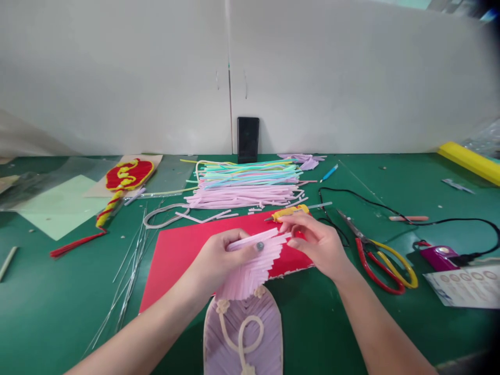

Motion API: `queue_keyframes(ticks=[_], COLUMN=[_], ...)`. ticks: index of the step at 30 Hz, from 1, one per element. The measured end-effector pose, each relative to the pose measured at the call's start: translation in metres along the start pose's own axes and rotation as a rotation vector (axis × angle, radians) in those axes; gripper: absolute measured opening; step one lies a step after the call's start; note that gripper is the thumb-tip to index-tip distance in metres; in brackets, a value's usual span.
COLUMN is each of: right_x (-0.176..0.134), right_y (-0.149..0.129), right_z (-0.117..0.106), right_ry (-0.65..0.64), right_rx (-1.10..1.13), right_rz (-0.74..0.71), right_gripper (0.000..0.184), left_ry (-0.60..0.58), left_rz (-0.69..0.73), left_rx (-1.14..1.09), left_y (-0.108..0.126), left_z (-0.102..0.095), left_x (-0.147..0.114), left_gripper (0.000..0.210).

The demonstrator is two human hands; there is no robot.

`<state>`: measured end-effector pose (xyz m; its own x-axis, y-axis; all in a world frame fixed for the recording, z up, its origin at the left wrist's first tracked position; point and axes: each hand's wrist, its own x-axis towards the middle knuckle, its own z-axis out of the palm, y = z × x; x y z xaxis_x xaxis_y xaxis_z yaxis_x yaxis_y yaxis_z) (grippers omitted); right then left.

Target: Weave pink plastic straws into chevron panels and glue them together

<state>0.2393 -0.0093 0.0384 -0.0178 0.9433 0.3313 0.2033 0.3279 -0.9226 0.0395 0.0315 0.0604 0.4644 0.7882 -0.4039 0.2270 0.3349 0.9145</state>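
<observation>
My left hand (230,255) grips a pink panel of pipe cleaners (253,265) laid side by side, thumb on top with a dark nail. The panel's right edge is stepped and uneven. At its upper right corner, the fingertips of my right hand (312,237) close around the strip ends, partly hiding them. Below the panel lies a lilac, round-topped pipe cleaner piece (265,333) with a cream looped trim. A red sheet (175,260) lies under my hands, and a yellow glue gun (291,212) rests at its far edge.
Pink and mint pipe cleaners (246,195) lie in a pile behind the sheet. Red-and-yellow scissors (378,255) and a purple plug block (439,258) with a black cord are at right. Thin wires (130,276) and a red-yellow tasselled fan (128,174) lie left. A phone (248,139) leans behind.
</observation>
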Motion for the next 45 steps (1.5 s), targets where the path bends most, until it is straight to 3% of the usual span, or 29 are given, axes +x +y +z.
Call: queue_keyframes(ticks=[7, 14, 20, 27, 45], right_x=[-0.0008, -0.0015, -0.0006, -0.0009, -0.0011], right_y=[-0.0015, 0.0, -0.0003, -0.0001, -0.0009], right_z=[0.0002, 0.0041, 0.0043, 0.007, 0.009], right_ry=[-0.002, 0.069, 0.018, 0.033, 0.018], right_rx=[0.007, 0.095, -0.01, -0.049, -0.094], right_rz=[0.022, 0.201, 0.266, 0.248, 0.248], right_gripper=[0.02, 0.011, 0.015, 0.018, 0.019], left_ry=[0.003, 0.125, 0.117, 0.104, 0.148], left_rz=[0.05, 0.151, 0.133, 0.102, 0.208], left_rx=[0.084, 0.28, 0.252, 0.104, 0.241], left_y=[-0.0015, 0.0041, 0.002, -0.0015, -0.0032], left_z=[0.0004, 0.0021, 0.0029, 0.0039, 0.0035], left_x=[-0.0007, -0.0025, -0.0015, 0.0013, -0.0006], left_gripper=[0.029, 0.022, 0.022, 0.028, 0.02])
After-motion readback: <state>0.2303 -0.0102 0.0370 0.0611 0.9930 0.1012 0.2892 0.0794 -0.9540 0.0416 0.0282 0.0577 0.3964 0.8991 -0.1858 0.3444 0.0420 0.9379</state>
